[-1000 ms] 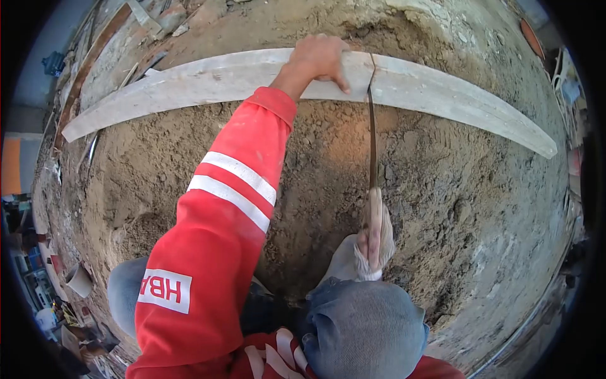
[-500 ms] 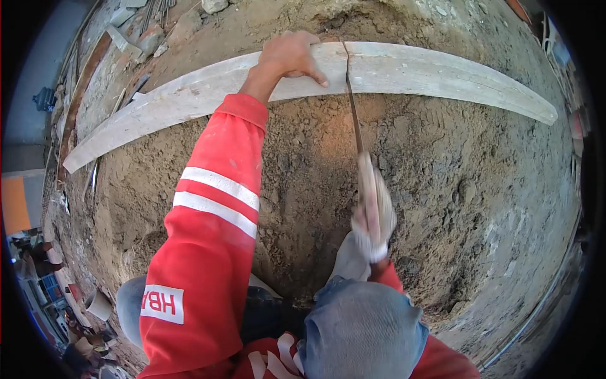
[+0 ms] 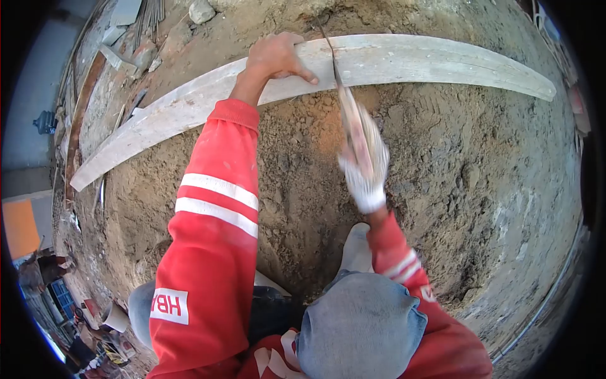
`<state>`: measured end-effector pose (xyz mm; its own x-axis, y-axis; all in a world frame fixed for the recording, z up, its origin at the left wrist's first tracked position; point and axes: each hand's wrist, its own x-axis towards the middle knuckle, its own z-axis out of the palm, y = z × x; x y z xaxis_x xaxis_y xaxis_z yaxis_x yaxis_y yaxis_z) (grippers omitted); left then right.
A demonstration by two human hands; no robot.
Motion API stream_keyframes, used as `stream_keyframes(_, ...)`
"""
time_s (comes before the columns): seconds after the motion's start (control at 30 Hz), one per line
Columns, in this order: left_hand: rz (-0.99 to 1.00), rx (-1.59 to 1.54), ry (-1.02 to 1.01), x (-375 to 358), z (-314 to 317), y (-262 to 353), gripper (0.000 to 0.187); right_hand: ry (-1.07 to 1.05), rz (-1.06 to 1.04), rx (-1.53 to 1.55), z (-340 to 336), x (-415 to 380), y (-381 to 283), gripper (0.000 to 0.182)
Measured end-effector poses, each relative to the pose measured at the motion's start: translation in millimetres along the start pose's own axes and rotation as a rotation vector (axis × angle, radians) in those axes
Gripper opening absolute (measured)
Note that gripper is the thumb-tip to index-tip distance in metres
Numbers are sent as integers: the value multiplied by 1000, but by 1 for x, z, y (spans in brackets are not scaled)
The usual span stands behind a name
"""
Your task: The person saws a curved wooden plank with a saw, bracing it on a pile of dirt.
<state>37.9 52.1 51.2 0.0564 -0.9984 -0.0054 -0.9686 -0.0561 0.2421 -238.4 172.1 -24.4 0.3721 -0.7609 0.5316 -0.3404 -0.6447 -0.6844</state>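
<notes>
A long pale wooden plank (image 3: 435,61) lies across the ground before me, looking curved in the wide lens. My bare left hand (image 3: 275,58) presses down on it, fingers over the far edge and thumb along the top face. Just right of that thumb, the thin blade of a handsaw (image 3: 332,55) crosses the plank, its tip past the far edge. My right hand (image 3: 366,161), in a whitish glove and blurred by motion, is wrapped round the saw's handle close to the near edge of the plank.
Loose brown soil (image 3: 297,189) spreads under and around the plank. Stones (image 3: 202,11) and thin rods (image 3: 150,19) lie at the far left. My bent knee (image 3: 360,322) is close below the right arm. A white bucket (image 3: 115,317) stands at the lower left.
My right hand has pushed the saw forward, away from me, so more blade shows beyond the far edge. My left hand stays on the plank; the view has shifted slightly.
</notes>
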Motion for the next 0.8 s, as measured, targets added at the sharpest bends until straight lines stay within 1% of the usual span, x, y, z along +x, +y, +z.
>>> stream_keyframes(0.03, -23, 16, -17, -2, 2, 0, 108, -72, 80, 43, -23, -27, -22, 76)
stream_keyframes(0.07, -32, 9, -21, -2, 3, -1, 108, -138, 185, 23, -43, -51, -44, 66)
stream_keyframes(0.1, -24, -1, -14, 0, 2, 0, 108, -214, 211, -86, -56, -98, -42, 64)
stream_keyframes(0.13, -15, -8, -13, -2, 4, 0, 108, -251, 234, -62, -71, -114, -53, 62)
stream_keyframes(0.2, -29, 13, 3, -5, 8, 2, 107, -157, 233, 213, -67, -123, -48, 60)
stream_keyframes(0.23, -36, 30, 34, -5, 6, 4, 106, -187, 228, 74, -65, -94, -58, 63)
stream_keyframes(0.27, -28, 36, 35, -5, 1, 5, 106, -218, 223, -67, -58, -53, -61, 72)
stream_keyframes(0.33, -23, 5, -33, -9, -4, 13, 103, 41, 32, 42, -1, -18, 4, 74)
stream_keyframes(0.4, -26, -7, -38, -7, -4, 14, 102, 194, -86, -17, 33, 38, 12, 74)
stream_keyframes(0.43, -43, -20, -49, -10, -5, 12, 101, 200, -80, -8, 28, 41, 3, 74)
stream_keyframes(0.5, -43, -15, -20, -11, -6, 9, 101, 109, 15, 141, 9, 49, -6, 73)
stream_keyframes(0.53, -37, -17, -4, -12, -3, 10, 102, 96, 21, 141, 5, 27, -4, 72)
stream_keyframes(0.57, -40, -25, -13, -11, 1, 7, 102, 68, -84, 14, -5, -3, 2, 73)
stream_keyframes(0.6, -28, -18, 3, -7, 3, 2, 104, -96, 306, 138, -26, -31, -25, 54)
stream_keyframes(0.63, -20, -11, 17, -5, 7, -1, 105, -231, 453, 51, -38, -66, -35, 54)
stream_keyframes(0.67, -28, -16, 7, -4, 8, -1, 105, -106, 205, 25, -49, -85, -46, 55)
stream_keyframes(0.7, -49, -47, -32, -3, 7, 0, 106, -137, 151, -45, -59, -96, -53, 58)
stream_keyframes(0.73, -65, -72, -64, -2, 3, 2, 108, -136, 158, -41, -61, -94, -54, 58)
stream_keyframes(0.8, -49, -24, -33, -5, 3, 5, 108, -273, 204, -112, -62, -62, -62, 69)
